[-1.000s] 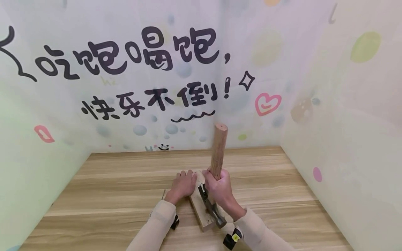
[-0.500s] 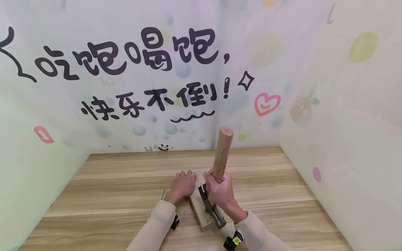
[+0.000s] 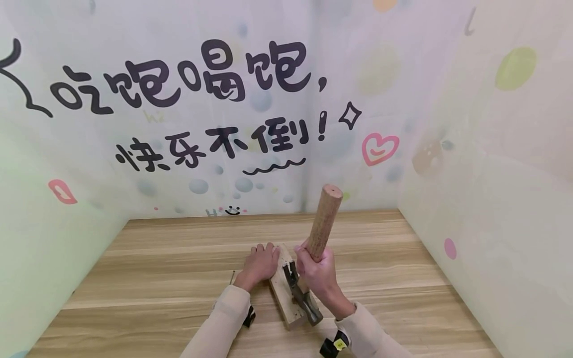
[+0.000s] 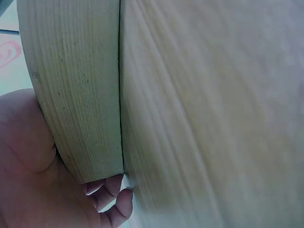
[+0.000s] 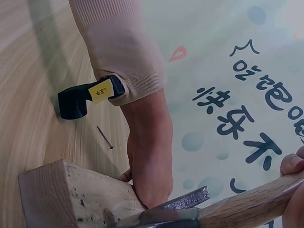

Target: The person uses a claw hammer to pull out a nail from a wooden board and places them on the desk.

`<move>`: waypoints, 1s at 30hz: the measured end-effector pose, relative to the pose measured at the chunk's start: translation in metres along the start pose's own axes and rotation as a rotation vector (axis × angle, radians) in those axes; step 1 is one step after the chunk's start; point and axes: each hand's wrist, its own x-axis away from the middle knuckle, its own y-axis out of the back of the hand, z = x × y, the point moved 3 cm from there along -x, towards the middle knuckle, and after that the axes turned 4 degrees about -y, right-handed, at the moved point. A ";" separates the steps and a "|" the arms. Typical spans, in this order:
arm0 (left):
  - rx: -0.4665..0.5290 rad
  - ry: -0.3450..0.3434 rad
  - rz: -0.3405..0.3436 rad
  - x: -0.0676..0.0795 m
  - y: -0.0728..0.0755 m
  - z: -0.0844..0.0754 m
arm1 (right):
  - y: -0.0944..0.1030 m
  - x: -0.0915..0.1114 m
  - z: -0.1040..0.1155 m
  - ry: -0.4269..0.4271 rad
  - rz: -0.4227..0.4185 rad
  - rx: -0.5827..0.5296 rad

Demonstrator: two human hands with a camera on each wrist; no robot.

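My right hand grips the wooden handle of a claw hammer, whose top leans to the right. The hammer's dark metal head rests on a pale wooden block, claw toward the far end and round face toward me. Whether the claw holds a nail is hidden. On the block's far left end lies my left hand; in the left wrist view its fingers curl round the end of the wood. Small dark holes or marks dot the block's top in the right wrist view.
A loose nail lies on the wood-grain table, left of the block. Black wrist cameras are strapped to both sleeves. Printed walls stand behind and at both sides.
The hammer handle has tipped to the right and lower, my right hand moving slightly right with it. The head stays on the block; my left hand and the block have not visibly moved.
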 end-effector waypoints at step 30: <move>0.079 -0.015 -0.054 0.001 0.002 0.005 | 0.009 -0.019 0.017 0.052 -0.093 0.008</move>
